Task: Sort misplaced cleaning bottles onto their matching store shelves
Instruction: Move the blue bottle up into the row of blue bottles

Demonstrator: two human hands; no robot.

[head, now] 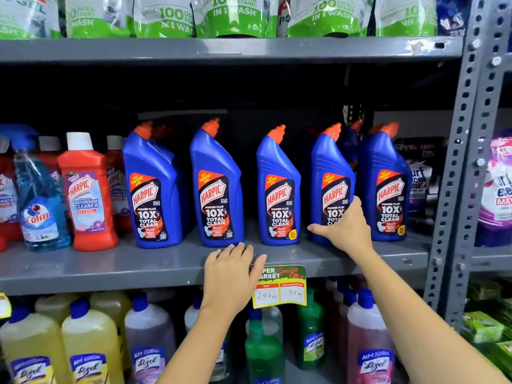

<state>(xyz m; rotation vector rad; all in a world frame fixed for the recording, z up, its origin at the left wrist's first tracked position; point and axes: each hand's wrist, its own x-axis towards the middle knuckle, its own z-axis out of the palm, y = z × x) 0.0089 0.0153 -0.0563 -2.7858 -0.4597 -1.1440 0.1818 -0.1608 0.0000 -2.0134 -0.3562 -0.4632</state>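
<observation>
Several blue Harpic toilet-cleaner bottles with orange caps stand in a row on the grey middle shelf (138, 264). My right hand (345, 227) wraps the lower front of the fourth blue bottle (331, 173), which stands upright on the shelf. My left hand (231, 270) rests flat on the shelf's front lip, fingers apart, holding nothing, just below the second blue bottle (217, 187). A third blue bottle (278, 189) stands between the two hands. At the left are red Harpic bathroom cleaner bottles (87, 192) and a blue Colin spray bottle (41, 206).
A yellow price tag (279, 289) hangs on the shelf lip. Lizol bottles in yellow (88, 342), purple, green and pink fill the shelf below. Green-and-white detergent pouches (235, 15) line the top shelf. A perforated steel upright (460, 162) bounds the right side, with detergent packs beyond.
</observation>
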